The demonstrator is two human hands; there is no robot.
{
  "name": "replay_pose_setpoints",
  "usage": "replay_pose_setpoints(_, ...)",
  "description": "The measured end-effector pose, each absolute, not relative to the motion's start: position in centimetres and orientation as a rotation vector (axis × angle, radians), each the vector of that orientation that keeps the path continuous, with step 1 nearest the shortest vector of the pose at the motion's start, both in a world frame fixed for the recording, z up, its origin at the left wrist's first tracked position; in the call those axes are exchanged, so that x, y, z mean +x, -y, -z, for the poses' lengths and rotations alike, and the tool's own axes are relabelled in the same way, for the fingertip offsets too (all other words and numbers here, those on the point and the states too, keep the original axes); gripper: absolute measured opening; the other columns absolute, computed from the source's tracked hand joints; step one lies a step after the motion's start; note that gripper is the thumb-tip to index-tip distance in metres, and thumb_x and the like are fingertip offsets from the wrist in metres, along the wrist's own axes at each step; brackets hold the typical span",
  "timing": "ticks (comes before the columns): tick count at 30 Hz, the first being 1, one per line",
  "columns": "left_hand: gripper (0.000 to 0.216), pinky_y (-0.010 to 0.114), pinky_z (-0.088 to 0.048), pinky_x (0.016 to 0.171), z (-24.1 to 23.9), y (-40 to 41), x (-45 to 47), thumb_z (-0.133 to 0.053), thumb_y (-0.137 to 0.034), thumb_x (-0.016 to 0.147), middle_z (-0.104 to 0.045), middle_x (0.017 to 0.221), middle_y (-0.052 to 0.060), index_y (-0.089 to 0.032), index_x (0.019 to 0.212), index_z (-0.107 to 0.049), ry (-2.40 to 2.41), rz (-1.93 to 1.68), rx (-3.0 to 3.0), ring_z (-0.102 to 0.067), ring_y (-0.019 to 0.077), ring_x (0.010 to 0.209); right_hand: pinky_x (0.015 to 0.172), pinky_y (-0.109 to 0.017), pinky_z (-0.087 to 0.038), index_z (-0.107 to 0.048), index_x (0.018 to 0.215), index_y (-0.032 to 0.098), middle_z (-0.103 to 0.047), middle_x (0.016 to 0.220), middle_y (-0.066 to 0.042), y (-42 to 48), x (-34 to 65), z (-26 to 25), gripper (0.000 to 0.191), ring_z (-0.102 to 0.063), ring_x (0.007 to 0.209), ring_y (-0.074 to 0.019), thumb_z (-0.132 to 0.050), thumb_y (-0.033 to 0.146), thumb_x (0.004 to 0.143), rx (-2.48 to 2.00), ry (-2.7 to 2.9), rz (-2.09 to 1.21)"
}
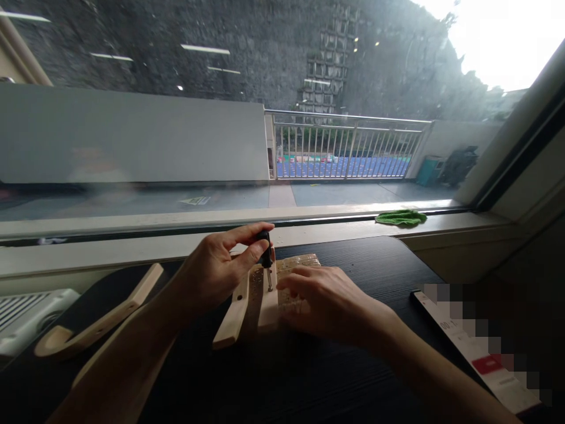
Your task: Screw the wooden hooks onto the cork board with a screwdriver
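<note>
Above the black table (371, 268), the left hand (216, 265) pinches a screwdriver (266, 257) best kept upright; whether the right hand (326, 300) grips the wooden bar (268, 311) is unclear.

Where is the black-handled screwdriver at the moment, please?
The black-handled screwdriver is just below and left of centre in the head view, held in the left hand, its tip down on a pale wooden piece beside the right hand.
</note>
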State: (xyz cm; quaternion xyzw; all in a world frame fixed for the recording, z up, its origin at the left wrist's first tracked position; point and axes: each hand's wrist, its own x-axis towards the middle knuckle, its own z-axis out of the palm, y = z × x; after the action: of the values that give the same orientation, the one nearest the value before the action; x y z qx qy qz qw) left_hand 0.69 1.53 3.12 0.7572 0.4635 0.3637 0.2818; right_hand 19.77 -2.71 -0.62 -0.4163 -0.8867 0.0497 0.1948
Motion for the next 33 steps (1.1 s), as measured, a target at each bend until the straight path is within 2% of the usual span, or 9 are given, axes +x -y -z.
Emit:
replay_pose_setpoints(3,0.042,0.03,-0.053,0.079,-3.1,-1.6,1.0,-0.055,-0.042,0.08,-0.068,0.104,0.002,-0.023,0.117,-0.057,-1.217,-0.973,1.991,-0.063,0.0209,0.092,0.055,-0.026,-0.031,-0.058,0.096,0.025,-0.063,0.086,0.0,3.7,19.0,0.0,0.021,-0.056,0.07,-0.0149,-0.058,0.031,0.076,-1.062,2.569,-0.18)
replay_pose_setpoints(6,0.041,0.028,-0.053,0.079,-3.0,-1.7,1.0,-0.054,-0.04,0.081,-0.068,0.102,0.001,-0.025,0.119,-0.055,-1.187,-0.982,1.989,-0.063,0.0184,0.09,0.052,-0.026,-0.027,-0.058,0.088,0.024,-0.061,0.077,0.002,3.9,18.6,0.6,0.009,-0.053,0.064,-0.0117,-0.051,0.028,0.083,-1.054,2.598,-0.14)
replay_pose_setpoints(9,0.037,0.026,-0.05,0.084,-2.9,-1.7,0.8,-0.054,-0.037,0.082,-0.068,0.103,-0.001,-0.027,0.118,-0.056,-1.177,-1.015,2.026,-0.062,0.0171,0.095,0.053,-0.026,-0.026,-0.056,0.084,0.022,-0.059,0.074,0.002,3.8,18.6,1.5,0.013,-0.05,0.061,-0.0104,-0.043,0.024,0.087,-1.086,2.588,-0.066)
replay_pose_setpoints(14,0.034,0.028,-0.049,0.086,-3.2,-1.7,0.5,-0.051,-0.036,0.083,-0.066,0.109,-0.002,-0.027,0.116,-0.058,-1.17,-0.976,2.078,-0.059,0.0198,0.102,0.059,-0.027,-0.031,-0.054,0.088,0.023,-0.059,0.077,0.002,4.1,19.0,2.2,0.01,-0.05,0.069,-0.0128,-0.044,0.024,0.087,-1.081,2.561,-0.03)
replay_pose_setpoints(19,0.034,0.031,-0.051,0.085,-3.6,-1.3,0.8,-0.052,-0.037,0.082,-0.063,0.115,0.0,-0.025,0.113,-0.06,-1.157,-1.002,2.093,-0.056,0.023,0.107,0.074,-0.028,-0.035,-0.055,0.092,0.022,-0.059,0.085,0.0,4.2,18.9,3.1,0.012,-0.048,0.077,-0.0149,-0.046,0.023,0.085,-1.062,2.494,-0.025)
replay_pose_setpoints(22,0.034,0.03,-0.051,0.085,-3.5,-1.3,0.7,-0.056,-0.038,0.08,-0.065,0.111,0.001,-0.024,0.11,-0.062,-1.17,-1.026,2.048,-0.059,0.0219,0.103,0.075,-0.028,-0.035,-0.055,0.098,0.022,-0.059,0.087,0.0,4.3,18.9,3.6,0.016,-0.047,0.08,-0.0152,-0.046,0.022,0.085,-1.05,2.458,-0.037)
replay_pose_setpoints(28,0.03,0.023,-0.053,0.072,-3.1,-1.8,0.3,-0.063,-0.037,0.076,-0.069,0.093,-0.001,-0.027,0.104,-0.064,-1.165,-1.064,2.061,-0.064,0.0161,0.083,0.075,-0.029,-0.035,-0.055,0.101,0.023,-0.059,0.087,0.0,4.2,18.9,4.1,0.019,-0.047,0.08,-0.0149,-0.047,0.022,0.085,-1.023,2.444,-0.069)
replay_pose_setpoints(33,0.022,0.021,-0.05,0.074,-3.2,-1.8,0.5,-0.059,-0.032,0.079,-0.064,0.101,-0.002,-0.029,0.101,-0.065,-1.115,-1.11,2.232,-0.06,0.0155,0.092,0.075,-0.028,-0.034,-0.055,0.101,0.022,-0.059,0.086,0.001,4.2,18.9,3.9,0.019,-0.047,0.079,-0.0146,-0.048,0.021,0.083,-1.034,2.446,-0.079)
